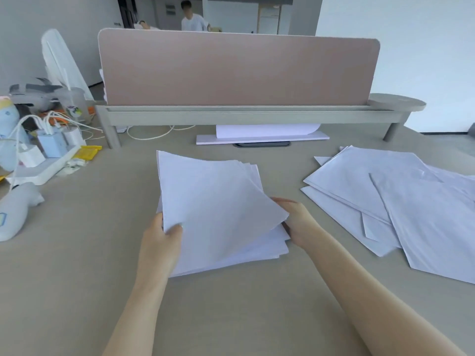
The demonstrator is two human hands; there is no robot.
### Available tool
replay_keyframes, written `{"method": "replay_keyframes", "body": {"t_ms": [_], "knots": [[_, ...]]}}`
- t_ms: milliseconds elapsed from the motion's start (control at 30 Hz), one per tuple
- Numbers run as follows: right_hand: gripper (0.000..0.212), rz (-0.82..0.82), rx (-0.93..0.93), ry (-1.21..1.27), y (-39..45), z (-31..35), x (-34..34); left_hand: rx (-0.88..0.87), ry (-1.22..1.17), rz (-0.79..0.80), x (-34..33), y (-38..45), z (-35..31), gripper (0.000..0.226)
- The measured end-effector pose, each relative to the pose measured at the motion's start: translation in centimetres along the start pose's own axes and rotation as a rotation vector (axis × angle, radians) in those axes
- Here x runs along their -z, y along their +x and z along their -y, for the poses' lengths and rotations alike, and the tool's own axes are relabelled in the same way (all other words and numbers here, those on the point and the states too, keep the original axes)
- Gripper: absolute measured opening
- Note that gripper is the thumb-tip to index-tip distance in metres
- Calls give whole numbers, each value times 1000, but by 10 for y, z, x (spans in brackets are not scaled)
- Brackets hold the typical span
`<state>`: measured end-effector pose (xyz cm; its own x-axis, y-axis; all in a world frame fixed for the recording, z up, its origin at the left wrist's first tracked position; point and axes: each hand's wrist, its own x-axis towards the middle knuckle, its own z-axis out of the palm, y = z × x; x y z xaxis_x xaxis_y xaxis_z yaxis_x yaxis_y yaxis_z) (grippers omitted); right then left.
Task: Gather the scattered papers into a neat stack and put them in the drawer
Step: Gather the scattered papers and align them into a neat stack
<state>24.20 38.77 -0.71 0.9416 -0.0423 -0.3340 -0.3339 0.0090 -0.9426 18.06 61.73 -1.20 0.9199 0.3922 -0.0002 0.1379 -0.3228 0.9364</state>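
At nine o'clock, on the far left of the beige tabletop (77,265), a white power strip (38,168) carries several plugged-in chargers with white cables trailing off it. A small yellow packet (88,151) lies just beside the strip, and a pale grey plush toy (15,211) rests near the left edge at about eight o'clock.

At the centre, the left hand (160,240) grips the gathered stack of papers (218,211) at its lower left corner, thumb curled on top of the uppermost sheet and the fingers hidden beneath. The stack is uneven: its sheets are fanned, with staggered edges showing at the upper right and lower right. It is tilted, the far edge raised, while the near edge lies close to the tabletop; whether it touches cannot be told.

The right hand (295,222) holds the stack's right side, fingers tucked under the top sheets and the thumb at the paper's edge.

At twelve o'clock stands a pink divider panel (239,70) on a grey shelf rail (231,115), with a white stand base (262,138) beneath it.

At three o'clock, well apart from the held stack, the scattered papers (401,201) lie flat and overlapping at differing angles, reaching the right edge of the view.
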Motion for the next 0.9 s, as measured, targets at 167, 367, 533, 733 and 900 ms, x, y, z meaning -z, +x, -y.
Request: {"method": "replay_keyframes", "body": {"t_ms": [167, 367, 533, 733, 900], "knots": [[19, -106, 115, 153, -12, -10, 6, -94, 543, -122, -4, -2, 7, 59], [39, 4, 419, -571, -31, -26, -2, -107, 777, -38, -9, -2, 14, 43], [42, -40, 486, -825, -39, -30, -2, -208, 830, -69, -15, -3, 9, 43], [38, -423, 531, -743, -45, -30, 67, -626, 576, 216, -96, -36, -43, 40], [48, -695, 289, -991, -62, -44, 167, -818, 550, 573, -184, -79, -71, 42]]}}
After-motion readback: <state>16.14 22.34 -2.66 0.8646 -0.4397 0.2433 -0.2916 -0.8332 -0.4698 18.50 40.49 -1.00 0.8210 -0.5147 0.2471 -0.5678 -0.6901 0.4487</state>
